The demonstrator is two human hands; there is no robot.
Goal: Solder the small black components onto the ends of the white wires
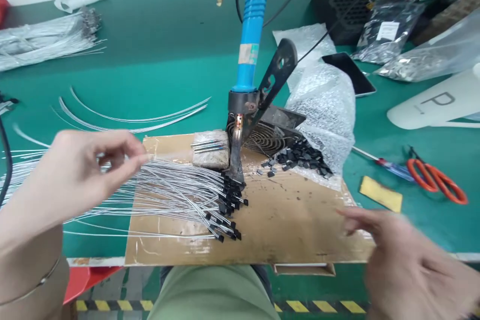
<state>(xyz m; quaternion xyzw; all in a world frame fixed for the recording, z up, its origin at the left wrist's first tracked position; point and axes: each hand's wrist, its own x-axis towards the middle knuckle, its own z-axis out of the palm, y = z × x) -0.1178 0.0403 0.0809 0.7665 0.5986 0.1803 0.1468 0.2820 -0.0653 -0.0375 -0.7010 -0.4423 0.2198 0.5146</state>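
My left hand (pixel 101 167) is at the left, over a spread bundle of thin white wires (pixel 176 180). Its thumb and index finger are pinched together; what is between them, if anything, is too small to make out. Black end pieces (pixel 228 205) cap the wires' right ends on the brown cardboard (pixel 285 220). My right hand (pixel 405 255), slightly blurred, is at the cardboard's right edge with its index finger stretched out and nothing visible in it. Between the hands, a soldering iron (pixel 237 145) hangs below a blue hose, its tip touching or just above the black caps.
Loose black pieces (pixel 303 155) lie on bubble wrap (pixel 326 105) beside a coil-shaped stand (pixel 262 137). Right are orange-handled scissors (pixel 437 180), a screwdriver (pixel 393 167), a yellow sponge (pixel 380 193) and a white cup (pixel 438 100). Another wire bundle (pixel 41 37) lies back left.
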